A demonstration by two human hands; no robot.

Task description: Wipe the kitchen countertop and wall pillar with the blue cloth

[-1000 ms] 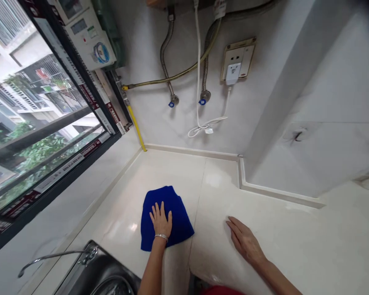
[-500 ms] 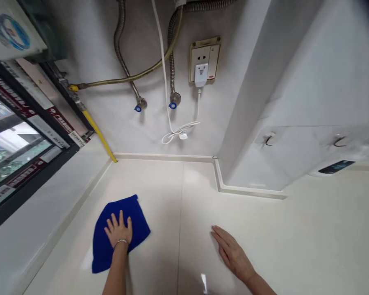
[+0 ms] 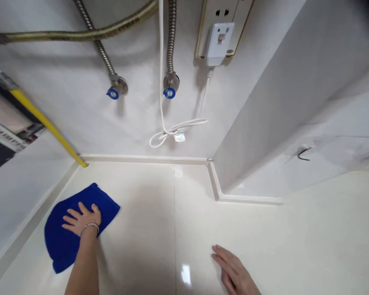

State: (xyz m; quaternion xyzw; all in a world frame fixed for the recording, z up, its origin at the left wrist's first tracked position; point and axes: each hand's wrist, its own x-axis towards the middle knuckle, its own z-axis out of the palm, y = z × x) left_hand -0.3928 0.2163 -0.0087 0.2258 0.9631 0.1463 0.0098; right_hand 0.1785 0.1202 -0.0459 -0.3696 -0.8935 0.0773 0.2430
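A blue cloth (image 3: 59, 239) lies spread on the pale countertop (image 3: 147, 229), close to the left wall. My left hand (image 3: 83, 219) presses flat on top of it, fingers spread, with a bracelet at the wrist. Off to the right, my right hand (image 3: 233, 270) is over the bare countertop near the lower edge of the view. Its fingers are stretched out and it holds nothing; I cannot tell whether it touches the surface.
A low ledge (image 3: 147, 159) runs along the back wall and around a jutting grey column (image 3: 252, 135). A yellow pipe (image 3: 49, 125) meets the counter in the left corner. Above hang two blue-handled valves (image 3: 169, 92), a looped white cord (image 3: 160, 138) and a plug (image 3: 219, 43).
The view has moved closer to the back wall. My left hand and the cloth have shifted left, nearer the left wall. My right hand sits lower in view, its fingers slightly more parted.
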